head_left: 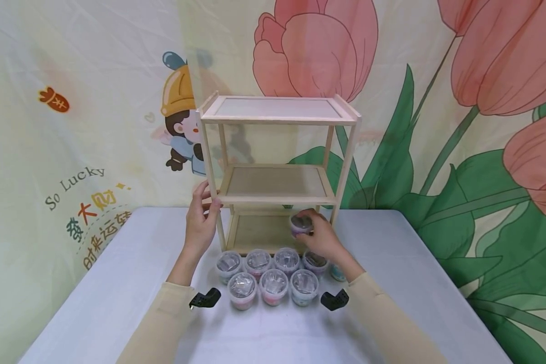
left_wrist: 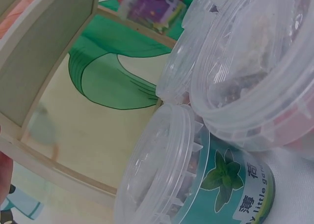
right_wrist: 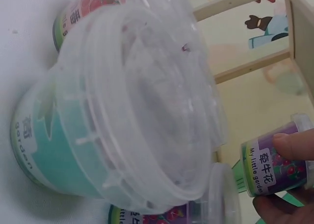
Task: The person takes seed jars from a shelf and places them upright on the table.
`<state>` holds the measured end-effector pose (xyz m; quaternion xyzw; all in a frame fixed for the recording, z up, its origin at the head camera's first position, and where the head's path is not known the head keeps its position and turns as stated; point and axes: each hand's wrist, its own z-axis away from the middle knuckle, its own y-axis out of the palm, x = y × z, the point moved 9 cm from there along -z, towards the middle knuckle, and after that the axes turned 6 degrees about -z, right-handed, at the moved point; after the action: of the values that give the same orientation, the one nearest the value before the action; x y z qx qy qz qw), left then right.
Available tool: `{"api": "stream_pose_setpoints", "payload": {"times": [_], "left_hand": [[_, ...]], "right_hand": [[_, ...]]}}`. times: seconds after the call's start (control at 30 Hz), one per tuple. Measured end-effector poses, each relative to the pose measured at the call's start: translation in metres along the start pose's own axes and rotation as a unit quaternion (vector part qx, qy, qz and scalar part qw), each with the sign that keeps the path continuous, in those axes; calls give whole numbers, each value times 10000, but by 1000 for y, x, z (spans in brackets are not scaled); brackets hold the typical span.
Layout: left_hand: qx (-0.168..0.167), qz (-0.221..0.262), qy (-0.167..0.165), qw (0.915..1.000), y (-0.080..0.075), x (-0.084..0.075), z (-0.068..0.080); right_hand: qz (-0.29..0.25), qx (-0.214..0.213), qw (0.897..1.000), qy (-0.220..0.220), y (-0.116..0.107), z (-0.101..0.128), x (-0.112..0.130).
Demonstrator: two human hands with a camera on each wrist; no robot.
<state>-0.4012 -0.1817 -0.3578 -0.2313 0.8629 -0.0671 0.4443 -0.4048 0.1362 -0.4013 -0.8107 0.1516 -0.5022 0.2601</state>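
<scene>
My right hand holds a small purple-labelled plastic tub with a clear lid, in front of the lower part of a wooden three-tier shelf. In the right wrist view, the thumb and fingers grip the purple tub by its sides, and its label reads "My little garden". My left hand grips the shelf's left front post at the middle tier, thumb in front. Several lidded tubs stand in two rows before the shelf. In the left wrist view, a teal-labelled tub shows a green leaf.
Another teal tub stands at the right end of the back row, partly behind the right wrist. A white cloth covers the table. Behind it hangs a printed curtain with tulips. Each sleeve carries a black wrist device.
</scene>
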Motion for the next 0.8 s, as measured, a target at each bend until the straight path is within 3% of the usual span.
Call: {"api": "stream_pose_setpoints", "payload": {"times": [0.37,0.8], "left_hand": [[10,-40,53,10000,0,0,0],[7,-89,91,9999,-1,-1,-1]], "right_hand": [[-540,257,9981,150,-17,28,23],[-407,281,9972,563,-45,63,27]]}}
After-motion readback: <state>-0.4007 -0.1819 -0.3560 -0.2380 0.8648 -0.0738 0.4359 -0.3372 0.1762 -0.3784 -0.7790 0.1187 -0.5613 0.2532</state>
